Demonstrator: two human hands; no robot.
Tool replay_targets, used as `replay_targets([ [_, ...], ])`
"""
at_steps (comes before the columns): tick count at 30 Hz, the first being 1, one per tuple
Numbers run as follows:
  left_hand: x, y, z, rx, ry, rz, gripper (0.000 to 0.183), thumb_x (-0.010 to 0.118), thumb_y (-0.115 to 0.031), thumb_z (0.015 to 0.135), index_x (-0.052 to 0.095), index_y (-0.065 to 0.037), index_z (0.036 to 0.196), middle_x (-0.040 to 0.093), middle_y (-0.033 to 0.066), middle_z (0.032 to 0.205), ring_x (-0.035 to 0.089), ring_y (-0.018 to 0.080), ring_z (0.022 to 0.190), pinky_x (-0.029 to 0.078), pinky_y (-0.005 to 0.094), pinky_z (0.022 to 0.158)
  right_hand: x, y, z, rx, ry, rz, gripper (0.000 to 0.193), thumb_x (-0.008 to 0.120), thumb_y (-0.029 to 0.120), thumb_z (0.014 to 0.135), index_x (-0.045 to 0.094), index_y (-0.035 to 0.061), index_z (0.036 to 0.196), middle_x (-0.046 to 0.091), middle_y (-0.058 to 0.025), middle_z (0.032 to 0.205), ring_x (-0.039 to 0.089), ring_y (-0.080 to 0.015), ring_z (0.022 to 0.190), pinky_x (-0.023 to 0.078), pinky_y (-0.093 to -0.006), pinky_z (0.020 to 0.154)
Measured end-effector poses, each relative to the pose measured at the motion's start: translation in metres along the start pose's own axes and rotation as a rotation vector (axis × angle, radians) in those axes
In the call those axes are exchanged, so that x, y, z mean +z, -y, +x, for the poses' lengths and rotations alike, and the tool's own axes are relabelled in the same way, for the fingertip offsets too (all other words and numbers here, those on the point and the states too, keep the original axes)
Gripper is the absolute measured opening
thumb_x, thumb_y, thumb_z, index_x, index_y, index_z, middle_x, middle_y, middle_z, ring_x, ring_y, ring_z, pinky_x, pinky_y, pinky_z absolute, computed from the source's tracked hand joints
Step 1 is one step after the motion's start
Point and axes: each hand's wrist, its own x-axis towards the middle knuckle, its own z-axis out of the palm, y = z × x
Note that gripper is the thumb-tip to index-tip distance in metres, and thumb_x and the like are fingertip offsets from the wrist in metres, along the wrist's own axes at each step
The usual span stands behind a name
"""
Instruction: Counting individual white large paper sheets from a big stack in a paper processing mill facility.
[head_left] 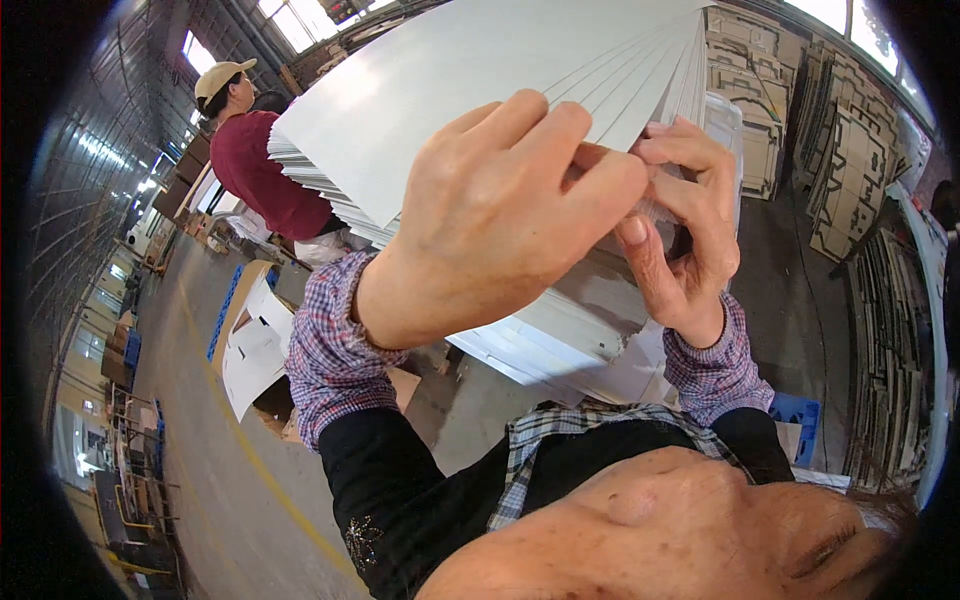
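A tall stack of large white sheets [430, 75] stands in front of me, its near right corner fanned into several layers. My left hand [490, 205] is closed, its curled fingers gripping the near edge of the upper sheets. Close beside it, my right hand [690, 215] is closed too, thumb and fingers bent around the sheets' corner. The two hands almost meet there. My fingers partly hide where the sheets are pinched, so how many each hand holds is not visible.
A person in a dark red top [265, 170] and cap stands beyond the stack at left. A carton with white sheets [255, 350] sits on the floor at left. Flat cut-out boards [850, 165] lean at right. A blue crate [797, 415] lies near my right elbow.
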Motion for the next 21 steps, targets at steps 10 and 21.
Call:
replay_targets([
  [10, -0.024, -0.002, 0.008, -0.089, 0.207, -0.179, 0.022, 0.074, -0.003, 0.072, 0.066, -0.001, 0.092, 0.061, 0.0091, 0.084, 0.059, 0.0281, 0.072, 0.049, 0.0375, 0.062, -0.003, -0.002, -0.003, 0.107, -0.033, 0.133, 0.031, 0.071, 0.013, 0.08, 0.069, -0.0008, 0.108, 0.062, -0.0193, 0.112, 0.055, -0.0335, 0.11, 0.04, -0.0479, 0.104],
  [21, -0.018, 0.002, 0.01, -0.048, 0.112, -0.125, 0.019, 0.072, 0.002, 0.071, 0.066, -0.001, 0.089, 0.06, 0.0092, 0.076, 0.058, 0.0275, 0.065, 0.047, 0.0364, 0.055, 0.002, -0.004, -0.007, 0.07, -0.122, 0.084, 0.05, 0.077, 0.012, 0.075, 0.059, -0.004, 0.119, 0.059, -0.0176, 0.114, 0.053, -0.0328, 0.108, 0.042, -0.0461, 0.102],
])
